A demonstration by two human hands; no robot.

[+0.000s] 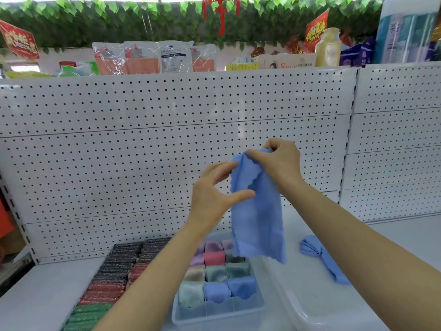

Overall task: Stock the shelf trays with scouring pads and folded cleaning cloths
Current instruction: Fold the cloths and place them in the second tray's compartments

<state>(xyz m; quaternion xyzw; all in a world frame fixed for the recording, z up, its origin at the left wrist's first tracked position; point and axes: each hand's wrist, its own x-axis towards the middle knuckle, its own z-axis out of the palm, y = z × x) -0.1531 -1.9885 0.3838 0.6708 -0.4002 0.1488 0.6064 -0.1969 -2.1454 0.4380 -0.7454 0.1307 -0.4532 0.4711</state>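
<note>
A blue cleaning cloth (259,218) hangs lengthwise in the air above the shelf. My right hand (280,163) pinches its top edge. My left hand (213,189) touches its left side with thumb and fingers apart around the fabric. Below, a clear divided tray (214,316) holds rolled cloths in pastel pink, green, grey and blue. To its left lie rows of scouring pads (112,278) in black, red and green. Another blue cloth (322,258) lies crumpled on the shelf at the right.
A clear empty tray (305,314) sits right of the divided one. White pegboard (143,151) backs the white shelf (35,295). Packaged goods and bottles stand on the top shelf (167,58) under green leaf garlands.
</note>
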